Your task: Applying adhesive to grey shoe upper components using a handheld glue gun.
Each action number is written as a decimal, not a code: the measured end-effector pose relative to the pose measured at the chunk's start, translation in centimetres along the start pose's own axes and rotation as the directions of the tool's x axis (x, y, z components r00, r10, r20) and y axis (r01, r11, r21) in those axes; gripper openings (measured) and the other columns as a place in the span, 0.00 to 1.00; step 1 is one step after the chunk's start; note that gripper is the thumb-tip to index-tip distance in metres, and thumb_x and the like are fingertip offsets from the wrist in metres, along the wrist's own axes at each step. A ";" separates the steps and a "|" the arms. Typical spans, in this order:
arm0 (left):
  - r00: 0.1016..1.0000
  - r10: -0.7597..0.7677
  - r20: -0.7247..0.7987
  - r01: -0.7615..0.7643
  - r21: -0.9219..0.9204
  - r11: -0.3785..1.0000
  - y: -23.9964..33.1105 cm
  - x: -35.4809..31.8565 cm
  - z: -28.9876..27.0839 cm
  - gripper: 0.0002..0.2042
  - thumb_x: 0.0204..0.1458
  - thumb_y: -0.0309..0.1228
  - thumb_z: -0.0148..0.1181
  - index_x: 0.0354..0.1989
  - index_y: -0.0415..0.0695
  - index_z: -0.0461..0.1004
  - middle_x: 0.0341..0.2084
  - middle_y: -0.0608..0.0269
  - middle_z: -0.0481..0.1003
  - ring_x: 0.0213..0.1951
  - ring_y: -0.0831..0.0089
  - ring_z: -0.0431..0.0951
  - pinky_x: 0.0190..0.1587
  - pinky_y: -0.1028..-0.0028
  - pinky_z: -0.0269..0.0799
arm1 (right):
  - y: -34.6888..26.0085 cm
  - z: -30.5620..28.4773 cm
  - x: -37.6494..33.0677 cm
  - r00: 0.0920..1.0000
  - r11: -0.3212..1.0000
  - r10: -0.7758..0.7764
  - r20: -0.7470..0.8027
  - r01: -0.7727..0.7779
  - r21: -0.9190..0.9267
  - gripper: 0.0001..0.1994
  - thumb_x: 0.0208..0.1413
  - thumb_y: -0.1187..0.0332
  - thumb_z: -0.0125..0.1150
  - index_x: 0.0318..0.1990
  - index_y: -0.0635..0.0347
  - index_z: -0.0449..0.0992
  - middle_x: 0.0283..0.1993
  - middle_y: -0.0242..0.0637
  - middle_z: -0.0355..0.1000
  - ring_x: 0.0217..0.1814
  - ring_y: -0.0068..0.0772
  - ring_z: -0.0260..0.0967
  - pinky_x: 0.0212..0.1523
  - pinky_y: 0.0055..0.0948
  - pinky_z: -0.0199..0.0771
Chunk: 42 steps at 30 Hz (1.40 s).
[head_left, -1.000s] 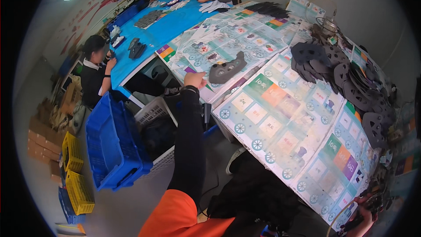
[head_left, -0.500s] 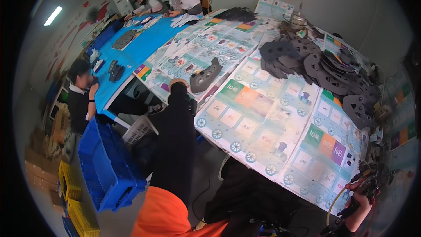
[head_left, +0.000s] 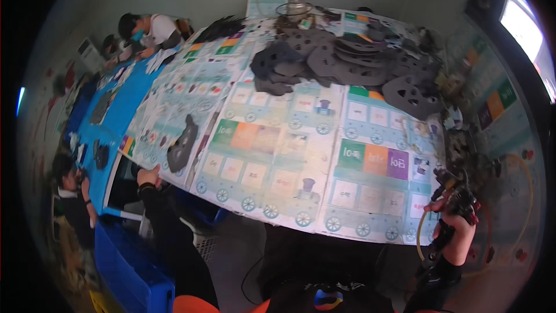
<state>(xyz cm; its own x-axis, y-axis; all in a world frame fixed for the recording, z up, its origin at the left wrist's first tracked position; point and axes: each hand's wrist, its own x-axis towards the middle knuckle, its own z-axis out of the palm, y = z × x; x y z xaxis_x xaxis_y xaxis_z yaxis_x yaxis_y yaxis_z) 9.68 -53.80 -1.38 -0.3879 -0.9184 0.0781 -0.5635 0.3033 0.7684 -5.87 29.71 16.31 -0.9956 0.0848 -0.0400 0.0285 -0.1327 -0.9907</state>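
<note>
Right hand (head_left: 459, 227), grip clamped on black hand tool (head_left: 456, 190), at right of desk (head_left: 277, 156); left hand (head_left: 149, 176), grip unclear, near left edge beside grey perforated piece (head_left: 182, 152); grey heap (head_left: 347, 64) far side.

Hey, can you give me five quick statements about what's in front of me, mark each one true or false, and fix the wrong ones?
1. The right hand holds a black tool. True.
2. The left hand grips the lone grey piece. False: that piece lies on the printed table covering, apart from the hand.
3. A pile of grey pieces lies on the far part of the covering. True.
4. The large crate at lower left is red. False: it is blue.
5. A co-worker is beside the blue tabletop on the left. True.
</note>
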 end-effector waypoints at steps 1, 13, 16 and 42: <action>0.955 0.296 -0.028 -0.271 0.325 0.906 2.9 -1.3 -0.7 0.18 0.55 0.41 0.73 0.44 0.37 0.84 0.38 0.48 0.86 0.41 0.56 0.86 0.50 0.61 0.81 | 0.0 0.0 0.1 1.000 1.000 -0.016 0.005 0.015 0.027 0.24 0.47 0.73 0.50 0.53 0.76 0.71 0.38 0.51 0.80 0.39 0.43 0.81 0.19 0.24 0.70; 0.765 0.537 0.356 -0.605 0.112 0.788 45.9 -15.8 40.4 0.36 0.51 0.57 0.73 0.47 0.27 0.81 0.47 0.35 0.82 0.51 0.44 0.83 0.55 0.53 0.78 | -1.8 -0.3 -0.6 0.998 1.000 0.002 -0.067 -0.001 0.028 0.22 0.43 0.71 0.51 0.47 0.74 0.74 0.34 0.48 0.76 0.38 0.48 0.82 0.17 0.25 0.73; 0.769 0.546 0.332 -0.589 0.038 0.807 48.8 -17.0 40.0 0.21 0.57 0.42 0.70 0.49 0.37 0.81 0.46 0.39 0.83 0.52 0.43 0.82 0.56 0.50 0.78 | -3.5 -1.1 -0.6 0.994 0.998 -0.062 -0.086 0.064 0.015 0.22 0.42 0.70 0.53 0.47 0.72 0.74 0.34 0.48 0.76 0.38 0.47 0.82 0.17 0.26 0.74; 0.308 0.843 0.441 -0.715 -0.478 0.511 23.1 -44.0 17.3 0.18 0.50 0.17 0.64 0.52 0.39 0.84 0.38 0.58 0.79 0.41 0.55 0.78 0.46 0.59 0.76 | 1.0 4.9 0.4 0.625 0.669 0.733 0.266 -0.595 -0.445 0.29 0.47 0.86 0.57 0.62 0.75 0.71 0.47 0.46 0.80 0.39 0.28 0.78 0.35 0.25 0.82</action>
<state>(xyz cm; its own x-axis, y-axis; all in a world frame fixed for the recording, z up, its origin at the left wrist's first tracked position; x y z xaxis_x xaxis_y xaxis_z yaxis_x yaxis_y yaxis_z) 1.12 -2.02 1.99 -0.9161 0.0850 0.3918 0.3379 0.6898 0.6404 -6.73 24.74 15.96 -0.6256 -0.3073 -0.7171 0.6512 0.3004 -0.6969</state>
